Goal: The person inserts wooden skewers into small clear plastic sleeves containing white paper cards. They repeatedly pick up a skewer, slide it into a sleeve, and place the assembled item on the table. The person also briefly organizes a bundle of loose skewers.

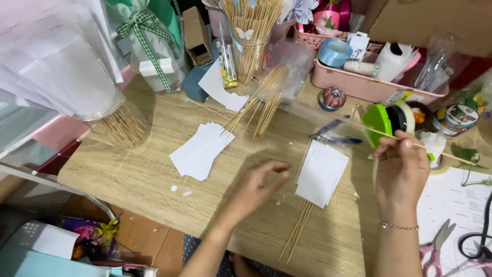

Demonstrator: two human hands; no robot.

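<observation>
My right hand pinches a thin wooden skewer that runs from upper left to lower right above the wooden table. My left hand hovers blurred over the table, fingers apart, holding nothing, between two stacks of white paper cards. One card stack lies to its left. The other card stack lies to its right, on top of a few skewers. A loose bundle of skewers lies farther back.
A pink tray of ribbons and tape stands at the back right. A clear cup of skewers and a tape dispenser are behind. Pink-handled scissors lie at the right. A clear jar of sticks stands at the left.
</observation>
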